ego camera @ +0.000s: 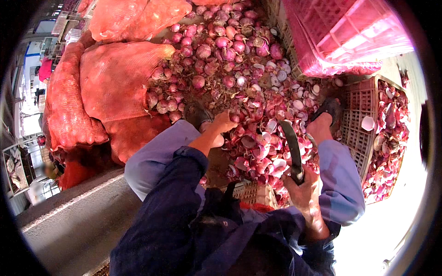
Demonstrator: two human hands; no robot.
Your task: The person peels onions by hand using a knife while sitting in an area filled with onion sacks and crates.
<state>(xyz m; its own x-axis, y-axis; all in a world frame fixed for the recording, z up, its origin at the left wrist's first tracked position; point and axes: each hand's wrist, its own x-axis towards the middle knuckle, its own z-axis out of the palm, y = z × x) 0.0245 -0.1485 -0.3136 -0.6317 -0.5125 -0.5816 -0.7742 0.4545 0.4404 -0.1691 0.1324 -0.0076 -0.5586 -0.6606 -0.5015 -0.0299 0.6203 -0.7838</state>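
My left hand (223, 122) reaches out between my knees, its fingers curled around a red onion (234, 118). Only part of that onion shows past the fingertips. In my right hand (304, 191) is a knife with a dark, slightly curved blade (292, 146), its tip pointing away from me. Beneath the blade spreads a heap of red onion skins and cut pieces (262, 151). Farther out, a pile of red onions (224, 51) covers the ground. Pale round cut ends (281, 75) lie scattered at its right side.
Full orange-red mesh sacks (117, 76) are stacked at left. On the right stands a plastic crate (359, 114) filled with onion skins. Pink-wrapped crates (348, 31) rise at upper right. A concrete ledge (83, 220) runs at lower left. A person (45, 70) is in the left background.
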